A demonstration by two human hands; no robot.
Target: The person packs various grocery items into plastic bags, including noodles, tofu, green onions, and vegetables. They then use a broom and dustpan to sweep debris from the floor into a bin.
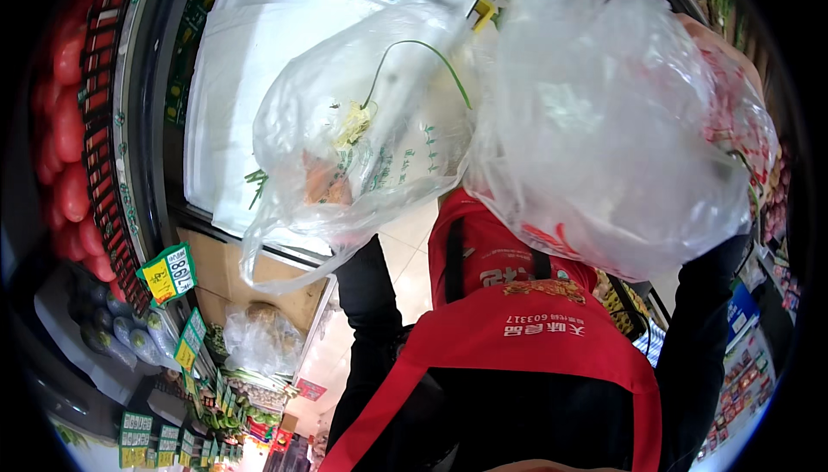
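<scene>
A thin clear plastic bag [401,142] with green print spreads in front of my left arm. Some pale yellow vegetable scraps [354,124] and a long green stalk [446,61] show at it. My left hand [331,195] is seen only dimly through the film, and its fingers cannot be made out. To the right, a large puffed-out translucent plastic bag [601,103] with red print covers much of the view. At its far right edge, part of my right hand [728,51] shows, gripping the bag; the bag hides the rest of it.
Behind the clear bag lies a white foam box [259,38] in a dark-edged display. Red tomatoes [68,129] fill a rack on the left, by green-and-yellow price tags [169,272]. Wrapped eggplants [132,336] and another filled plastic bag [262,342] lie lower left. I wear a red apron [517,342].
</scene>
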